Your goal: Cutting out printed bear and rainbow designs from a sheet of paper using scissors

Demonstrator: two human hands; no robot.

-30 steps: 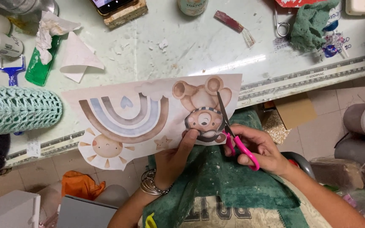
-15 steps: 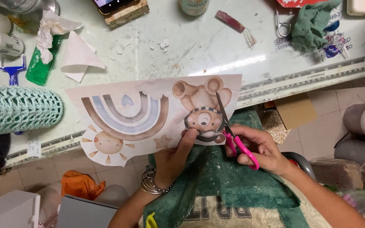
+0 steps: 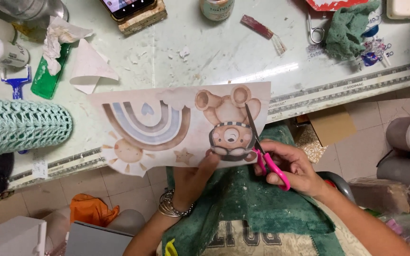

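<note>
My left hand holds the lower edge of a printed paper sheet showing a rainbow, a sun, a star and an upside-down teddy bear. My right hand grips pink-handled scissors. Their blades point up into the sheet along the right side of the bear picture. The sheet hangs over the near edge of a pale green worktable. A green towel lies across my lap under both hands.
On the table are a phone on a wooden block, a jar, a small brush, a green cloth, metal scissors, paper scraps, a blue roller tool and a mint crocheted cover. Tiled floor lies below.
The paper sheet has shifted slightly right and down in view. The scissors stay at the bear's right edge, with the blades a little further into the sheet.
</note>
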